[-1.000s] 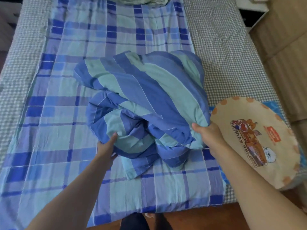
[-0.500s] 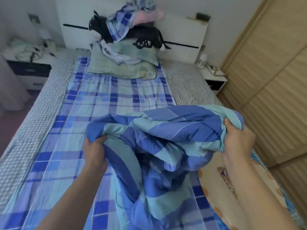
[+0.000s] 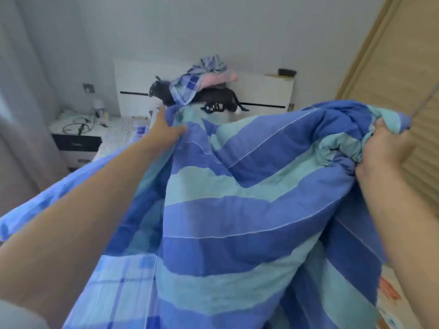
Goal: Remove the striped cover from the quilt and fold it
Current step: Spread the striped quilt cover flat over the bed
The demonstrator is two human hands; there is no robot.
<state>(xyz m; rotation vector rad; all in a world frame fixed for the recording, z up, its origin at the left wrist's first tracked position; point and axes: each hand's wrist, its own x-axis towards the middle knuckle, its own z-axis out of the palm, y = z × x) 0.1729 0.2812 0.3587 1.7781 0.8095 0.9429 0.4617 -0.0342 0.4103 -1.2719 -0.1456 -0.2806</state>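
Observation:
The quilt in its blue and teal striped cover [image 3: 237, 210] hangs lifted high in front of me, filling most of the view. My left hand [image 3: 164, 131] grips its upper left edge, arm stretched forward. My right hand [image 3: 382, 153] holds a bunched wad of the cover at the upper right. The quilt's lower part drapes down toward the bed and hides most of it.
A plaid bed sheet [image 3: 123, 281] shows at the lower left. At the white headboard [image 3: 261, 91] lie a black plush toy [image 3: 213, 96] and piled cloths. A nightstand [image 3: 76, 138] stands at the left, a wooden wardrobe [image 3: 403, 67] at the right, a printed round cushion [image 3: 389, 295] low right.
Both hands have raised the striped quilt from the bed to chest height and spread apart. The bundle has opened out into a hanging sheet. The view has tilted upward.

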